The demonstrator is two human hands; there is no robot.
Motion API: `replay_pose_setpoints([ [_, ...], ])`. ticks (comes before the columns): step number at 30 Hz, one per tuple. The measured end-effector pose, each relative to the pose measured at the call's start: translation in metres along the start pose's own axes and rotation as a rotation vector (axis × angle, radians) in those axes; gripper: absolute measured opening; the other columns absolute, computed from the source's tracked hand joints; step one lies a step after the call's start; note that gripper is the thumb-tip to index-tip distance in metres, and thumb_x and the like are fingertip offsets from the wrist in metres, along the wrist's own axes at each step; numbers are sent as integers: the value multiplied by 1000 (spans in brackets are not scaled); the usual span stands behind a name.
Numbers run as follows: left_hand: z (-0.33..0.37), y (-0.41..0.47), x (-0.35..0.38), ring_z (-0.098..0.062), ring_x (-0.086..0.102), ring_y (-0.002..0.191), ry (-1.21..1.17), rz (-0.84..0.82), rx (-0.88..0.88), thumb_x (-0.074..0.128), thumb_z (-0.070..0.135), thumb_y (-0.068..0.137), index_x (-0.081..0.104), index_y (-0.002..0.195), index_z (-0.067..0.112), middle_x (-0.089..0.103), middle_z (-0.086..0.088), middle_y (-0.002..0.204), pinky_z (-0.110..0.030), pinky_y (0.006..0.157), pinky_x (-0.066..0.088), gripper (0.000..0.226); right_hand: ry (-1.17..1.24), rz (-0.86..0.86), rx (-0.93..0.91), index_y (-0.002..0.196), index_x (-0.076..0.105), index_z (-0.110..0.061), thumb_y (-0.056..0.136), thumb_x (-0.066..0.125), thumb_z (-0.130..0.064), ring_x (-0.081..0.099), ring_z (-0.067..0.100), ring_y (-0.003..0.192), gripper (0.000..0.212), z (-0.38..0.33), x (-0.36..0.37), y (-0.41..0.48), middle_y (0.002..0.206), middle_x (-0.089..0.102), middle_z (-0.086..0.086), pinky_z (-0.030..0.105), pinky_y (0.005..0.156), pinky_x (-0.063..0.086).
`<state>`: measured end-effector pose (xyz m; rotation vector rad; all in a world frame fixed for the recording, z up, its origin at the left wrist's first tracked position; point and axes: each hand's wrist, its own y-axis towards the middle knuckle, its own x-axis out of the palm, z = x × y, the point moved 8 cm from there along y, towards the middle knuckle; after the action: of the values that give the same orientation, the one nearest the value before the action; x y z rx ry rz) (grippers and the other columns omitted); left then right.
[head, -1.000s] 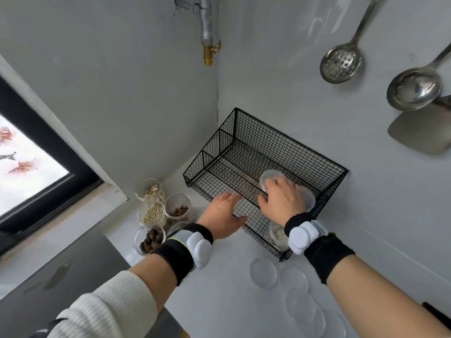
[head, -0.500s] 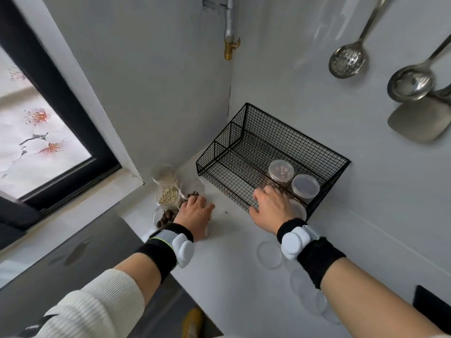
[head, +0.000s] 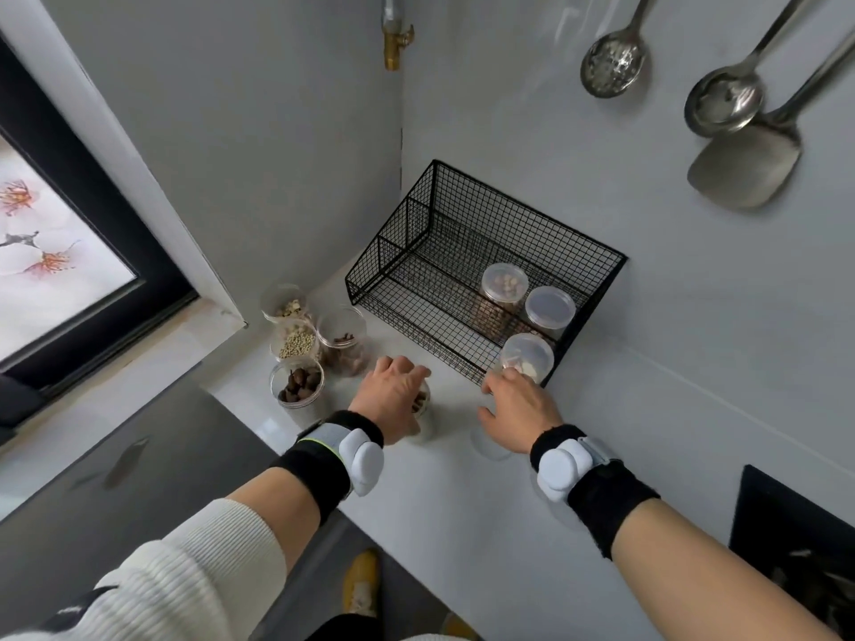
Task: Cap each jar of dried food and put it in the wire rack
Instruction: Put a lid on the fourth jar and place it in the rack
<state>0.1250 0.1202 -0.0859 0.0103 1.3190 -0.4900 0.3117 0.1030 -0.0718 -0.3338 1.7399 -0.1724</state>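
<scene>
My left hand [head: 393,400] is wrapped round an open jar [head: 422,411] on the counter [head: 462,525], near the rack [head: 486,270], where three capped jars sit at the right end. My right hand [head: 520,409] hovers loose and empty over a clear lid [head: 491,448] on the counter. Capping is the step in hand, so next I pinch that lid and press it on.

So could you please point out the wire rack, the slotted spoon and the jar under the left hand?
wire rack [head: 597,266]: head view, back top rim.
slotted spoon [head: 611,63]: head view, perforated bowl.
jar [head: 424,421]: head view, side wall beside left hand [head: 393,402].
</scene>
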Motion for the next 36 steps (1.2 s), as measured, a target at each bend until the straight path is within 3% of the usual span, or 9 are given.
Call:
replay_pose_setpoints([
  [5, 2, -6, 17, -27, 37, 130, -79, 66, 29, 87, 37, 70, 37, 155, 29, 44, -3, 147, -37, 107, 40, 99, 7, -155, 103, 138, 53, -16, 96, 66, -38, 57, 34, 124, 49, 18, 52, -12, 137, 55, 14, 41, 99, 50],
  [8, -4, -12, 22, -30, 35, 135, -229, 83, 20, 93, 39, 68, 19, 162, 25, 35, -11, 151, -39, 112, 35, 121, -8, -192, 167, 146, 44, -17, 95, 69, -43, 48, 35, 133, 63, 28, 71, -13, 144, 47, 15, 44, 105, 47],
  [11, -18, -21, 33, -28, 39, 139, -430, 73, -47, 95, 36, 69, 6, 164, 20, 35, -11, 154, -29, 110, 32, 131, -1, -211, 205, 151, 38, -18, 92, 72, -49, 44, 36, 138, 75, 35, 85, -9, 149, 43, 15, 45, 108, 45],
  [16, -30, -23, 50, -28, 47, 140, -550, 73, -94, 96, 35, 69, 19, 159, 12, 44, -12, 156, -32, 113, 37, 121, 27, -245, 254, 158, 32, -19, 89, 77, -54, 41, 39, 140, 89, 41, 104, 3, 155, 41, 16, 47, 111, 44],
  [19, -30, -18, 54, -27, 50, 136, -582, 92, -108, 96, 38, 68, 24, 157, 14, 48, -9, 153, -32, 110, 40, 117, 37, -231, 272, 156, 34, -19, 87, 78, -54, 44, 40, 138, 89, 42, 111, 8, 152, 43, 17, 47, 109, 45],
  [24, -26, -7, 60, -23, 55, 126, -590, 110, -107, 94, 39, 69, 39, 144, 19, 55, -1, 141, -23, 97, 37, 96, 18, -208, 270, 155, 38, -22, 87, 78, -46, 47, 41, 133, 82, 40, 116, 17, 146, 47, 19, 47, 104, 48],
  [30, -26, -15, 32, -16, 50, 105, -589, 198, -100, 89, 42, 68, 39, 145, 25, 47, -1, 125, -25, 94, 38, 94, 261, -283, 256, 163, 30, -40, 86, 73, -50, 50, 42, 136, 88, 29, 94, 16, 151, 41, 20, 44, 109, 47],
  [33, -29, -21, 16, -21, 47, 109, -562, 205, -108, 88, 42, 69, 36, 147, 25, 41, -5, 126, -26, 99, 38, 95, 356, -270, 225, 154, 41, -32, 85, 75, -47, 55, 34, 130, 78, 19, 72, 17, 145, 52, 14, 35, 101, 47],
  [36, -26, -28, -2, -24, 48, 108, -529, 200, -104, 86, 44, 71, 34, 148, 27, 37, -7, 127, -26, 101, 38, 95, 461, -200, 232, 133, 45, -21, 81, 80, -44, 57, 27, 115, 67, 12, 44, 14, 125, 60, 3, 36, 91, 47],
])
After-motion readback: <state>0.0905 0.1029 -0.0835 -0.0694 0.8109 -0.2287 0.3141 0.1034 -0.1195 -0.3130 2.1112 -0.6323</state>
